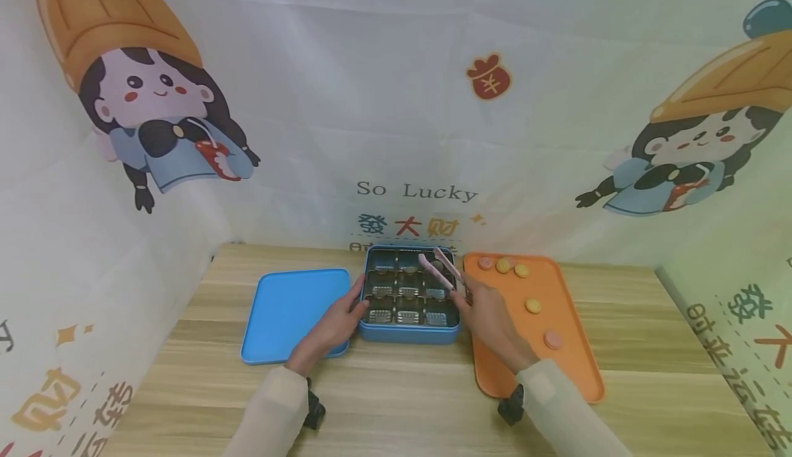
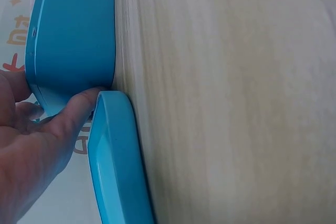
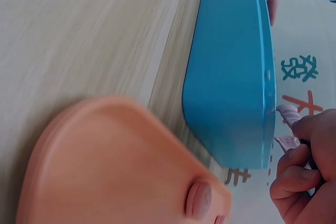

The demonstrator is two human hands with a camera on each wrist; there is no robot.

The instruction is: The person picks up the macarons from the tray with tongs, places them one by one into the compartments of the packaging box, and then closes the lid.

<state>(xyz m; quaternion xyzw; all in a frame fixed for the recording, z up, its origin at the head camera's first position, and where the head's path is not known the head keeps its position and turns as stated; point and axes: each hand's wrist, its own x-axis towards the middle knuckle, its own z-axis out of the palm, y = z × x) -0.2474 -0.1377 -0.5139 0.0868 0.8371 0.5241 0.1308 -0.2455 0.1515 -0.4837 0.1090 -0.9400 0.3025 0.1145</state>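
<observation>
A blue tin box (image 1: pixel 410 334) stands in the middle, fitted with a clear plastic insert (image 1: pixel 408 292) of several compartments. My left hand (image 1: pixel 337 321) touches its left side, with the thumb at the rim and other fingers against the wall. In my right hand (image 1: pixel 491 316) I grip pink tongs (image 1: pixel 441 275). Their two arms stand apart, and the tips overlap the back right compartments. A dark rounded shape (image 1: pixel 436 264) shows between the arms. In the right wrist view the tongs (image 3: pixel 289 113) reach past the rim, with the fingers curled round them.
Right of the box lies an orange tray (image 1: pixel 513 368) bearing several macarons, among them a yellow macaron (image 1: pixel 533 305) and a pink macaron (image 1: pixel 553 339). A blue lid (image 1: pixel 297 313) lies at the left, close beside the box. A printed cloth (image 1: pixel 408 134) hangs behind the wooden table (image 1: pixel 396 402).
</observation>
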